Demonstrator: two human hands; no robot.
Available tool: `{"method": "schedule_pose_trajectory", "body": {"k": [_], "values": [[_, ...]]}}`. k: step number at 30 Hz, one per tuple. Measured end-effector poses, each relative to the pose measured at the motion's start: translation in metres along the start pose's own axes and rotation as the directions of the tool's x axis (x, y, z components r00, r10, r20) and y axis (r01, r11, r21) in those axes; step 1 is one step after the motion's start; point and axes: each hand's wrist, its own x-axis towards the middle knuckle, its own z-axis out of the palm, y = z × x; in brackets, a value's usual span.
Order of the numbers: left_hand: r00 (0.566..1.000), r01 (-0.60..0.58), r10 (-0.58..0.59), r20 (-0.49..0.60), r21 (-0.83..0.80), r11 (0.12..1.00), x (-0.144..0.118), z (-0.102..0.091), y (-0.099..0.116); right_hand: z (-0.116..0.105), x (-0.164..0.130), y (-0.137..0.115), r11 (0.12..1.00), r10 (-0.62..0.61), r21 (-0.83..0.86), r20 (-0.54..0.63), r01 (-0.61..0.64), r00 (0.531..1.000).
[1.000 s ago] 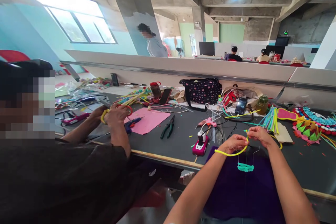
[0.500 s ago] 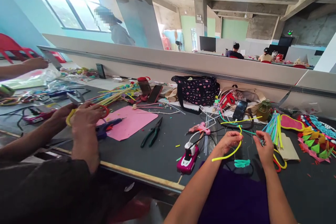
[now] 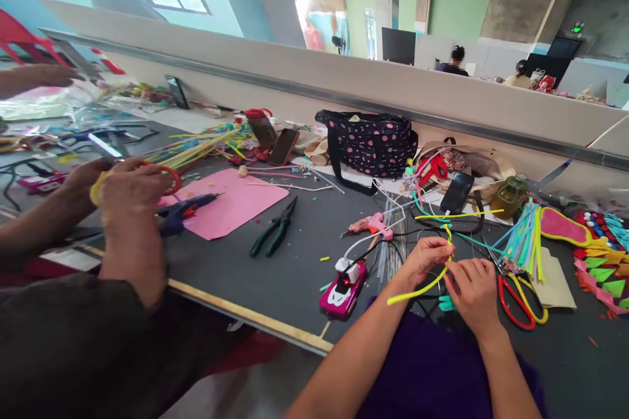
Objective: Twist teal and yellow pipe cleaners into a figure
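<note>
Yellow pipe cleaner (image 3: 417, 288) curves over the near part of a dark worktable (image 3: 295, 268), pinched between the fingers of the left hand (image 3: 426, 260), while the right hand (image 3: 474, 288) closes its fingertips on the same stem just beside it, partly covering a small teal tuft (image 3: 446, 304) that shows below. Red-and-yellow scissors (image 3: 521, 301) lie just right of the hands, near a bundle of coloured stems (image 3: 523, 242). A pink glue gun (image 3: 343, 289) rests to the left, with green-handled pliers (image 3: 272, 239) and a pink sheet (image 3: 230, 203) farther along. A polka-dot bag (image 3: 371, 147) stands against the low divider. On the left, a co-worker's hands (image 3: 125, 186) grip a yellow-and-red loop
</note>
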Motion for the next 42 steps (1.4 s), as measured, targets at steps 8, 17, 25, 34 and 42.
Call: {"method": "schedule_pose_trajectory", "body": {"k": [8, 17, 25, 34, 42], "values": [[0.999, 0.024, -0.023, 0.031, -0.046, 0.999, -0.003, 0.001, -0.002, -0.003, -0.001, -0.005, 1.0, -0.016, -0.011, -0.087, 0.015, 0.996], [0.997, 0.011, -0.006, 0.076, -0.058, 0.998, -0.003, 0.002, -0.007, 0.001, -0.005, -0.001, 0.994, 0.101, 0.062, -0.254, -0.088, 0.962], [0.993, -0.012, 0.02, 0.116, -0.077, 0.997, -0.004, 0.002, -0.008, 0.009, -0.009, -0.003, 0.894, 0.398, 0.336, -0.294, -0.296, 0.869], [0.99, -0.035, 0.049, 0.13, -0.111, 0.993, -0.006, 0.005, -0.007, 0.012, -0.009, 0.0, 0.75, 0.572, 0.536, -0.229, -0.388, 0.788], [0.994, -0.063, 0.069, 0.085, -0.073, 0.995, -0.006, 0.005, -0.004, 0.021, -0.008, 0.002, 0.401, 0.708, 0.777, 0.074, -0.486, 0.702]]}}
